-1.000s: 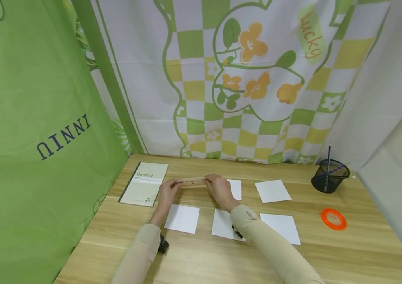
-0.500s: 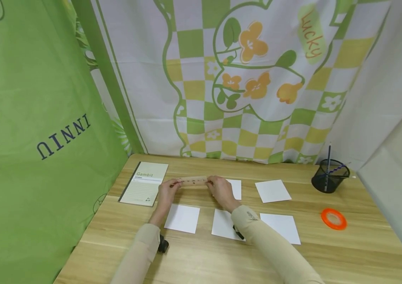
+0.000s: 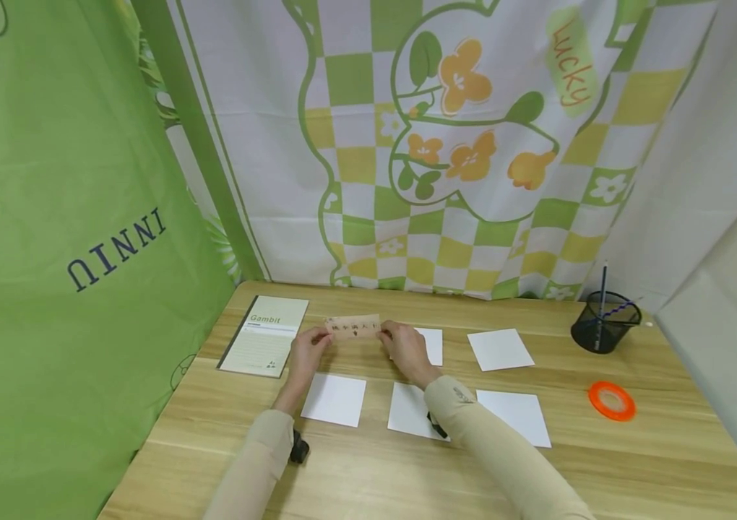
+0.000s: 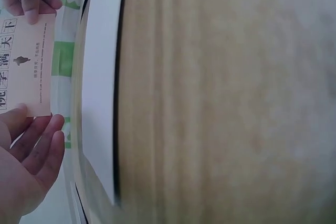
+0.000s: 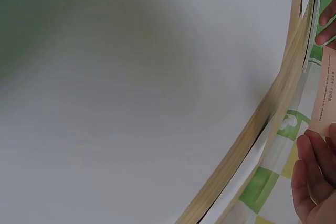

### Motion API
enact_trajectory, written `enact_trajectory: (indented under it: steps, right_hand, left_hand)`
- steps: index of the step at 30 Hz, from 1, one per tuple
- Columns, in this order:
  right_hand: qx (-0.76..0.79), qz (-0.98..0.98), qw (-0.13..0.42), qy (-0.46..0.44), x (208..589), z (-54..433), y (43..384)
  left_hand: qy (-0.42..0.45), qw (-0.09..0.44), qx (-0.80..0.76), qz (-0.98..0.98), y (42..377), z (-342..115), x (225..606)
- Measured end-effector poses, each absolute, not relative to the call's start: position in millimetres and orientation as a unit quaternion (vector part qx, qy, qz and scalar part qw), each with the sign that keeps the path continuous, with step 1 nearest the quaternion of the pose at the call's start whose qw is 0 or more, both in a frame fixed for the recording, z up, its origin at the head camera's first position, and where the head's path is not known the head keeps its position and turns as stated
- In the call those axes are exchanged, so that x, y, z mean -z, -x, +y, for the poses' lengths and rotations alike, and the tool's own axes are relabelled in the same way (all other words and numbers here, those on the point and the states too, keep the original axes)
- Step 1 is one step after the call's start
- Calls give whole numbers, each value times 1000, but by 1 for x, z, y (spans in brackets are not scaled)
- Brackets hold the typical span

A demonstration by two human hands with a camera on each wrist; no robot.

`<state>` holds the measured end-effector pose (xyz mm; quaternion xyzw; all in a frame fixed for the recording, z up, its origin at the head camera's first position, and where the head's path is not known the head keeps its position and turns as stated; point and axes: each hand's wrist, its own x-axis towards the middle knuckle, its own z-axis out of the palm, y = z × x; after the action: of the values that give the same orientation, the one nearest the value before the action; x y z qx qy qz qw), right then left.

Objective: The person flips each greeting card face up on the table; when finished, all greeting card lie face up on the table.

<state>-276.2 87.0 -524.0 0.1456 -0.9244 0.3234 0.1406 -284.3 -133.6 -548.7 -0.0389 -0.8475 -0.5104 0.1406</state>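
Note:
A small pale pink printed card [image 3: 353,327] with dark characters is held up above the back of the table. My left hand [image 3: 307,352] pinches its left end between thumb and fingers, as the left wrist view also shows with the card [image 4: 31,66] beside that hand [image 4: 31,161]. The other end is pinched by my right hand [image 3: 404,349]. In the right wrist view only part of the card [image 5: 324,95] appears, next to the right hand [image 5: 317,177]. Its printed face is turned toward the head camera.
Several white paper squares lie on the wooden table [image 3: 407,477], including one at the left [image 3: 334,400] and one at the back right [image 3: 501,350]. A notebook [image 3: 264,336] lies left. An orange ring-shaped roll [image 3: 612,401] and a black mesh pen cup [image 3: 605,328] are at the right.
The card has tilted upright, so its printed face now shows much more fully. Both hands stay in nearly the same place, the right one shifting only slightly.

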Motion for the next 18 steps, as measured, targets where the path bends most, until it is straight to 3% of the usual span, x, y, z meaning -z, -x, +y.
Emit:
enact_trajectory:
  steps: [18]
  right_hand:
    - [-351,-924,107,-108,527,87,275]
  left_hand:
    - [25,108,550,-828,282,-134,552]
